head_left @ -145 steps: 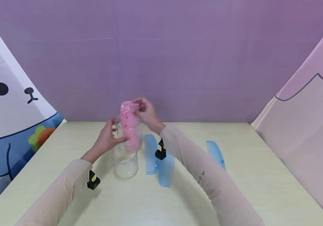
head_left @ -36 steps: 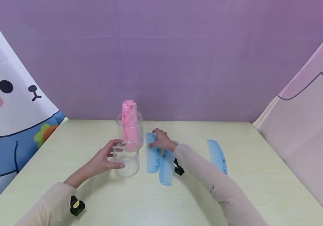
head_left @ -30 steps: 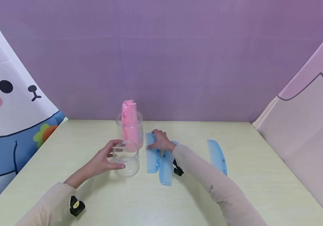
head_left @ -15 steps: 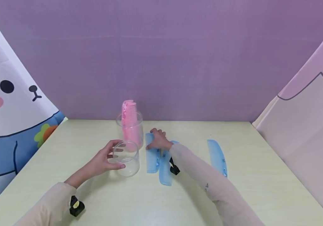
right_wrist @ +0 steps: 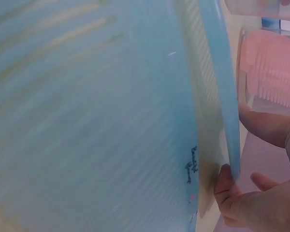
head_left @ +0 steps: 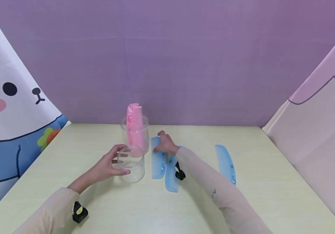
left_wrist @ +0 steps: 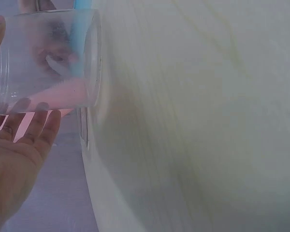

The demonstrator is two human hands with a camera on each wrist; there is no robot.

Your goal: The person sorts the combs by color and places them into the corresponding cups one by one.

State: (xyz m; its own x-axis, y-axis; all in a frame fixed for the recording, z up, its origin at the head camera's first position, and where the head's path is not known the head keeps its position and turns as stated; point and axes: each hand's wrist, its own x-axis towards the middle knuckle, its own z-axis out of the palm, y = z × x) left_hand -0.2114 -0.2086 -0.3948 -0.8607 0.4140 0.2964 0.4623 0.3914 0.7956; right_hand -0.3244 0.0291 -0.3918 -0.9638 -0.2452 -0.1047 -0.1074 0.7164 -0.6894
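Note:
My left hand (head_left: 104, 167) holds a short clear plastic cup (head_left: 136, 174), thumb on the near side and fingers round the far side. In the left wrist view the cup (left_wrist: 48, 58) has nothing inside. My right hand (head_left: 166, 143) pinches the far end of the leftmost blue comb (head_left: 158, 165) between thumb and fingers. The right wrist view shows this comb (right_wrist: 222, 72) edge-on, its end tilted up at the fingertips. A second blue comb (head_left: 171, 178) lies just right of it, partly under my right sleeve. Behind, pink combs (head_left: 135, 126) stand upright in another clear cup (head_left: 147, 138).
A third blue comb (head_left: 225, 164) lies further right on the pale table (head_left: 138, 211), its near end by my right sleeve. A purple cloth (head_left: 196, 65) hangs along the table's back edge. Patterned cloths hang at both sides.
My left hand has moved from the back cup to the near one. My right hand has let go of the pink combs and taken the blue comb, whose far end has just risen slightly.

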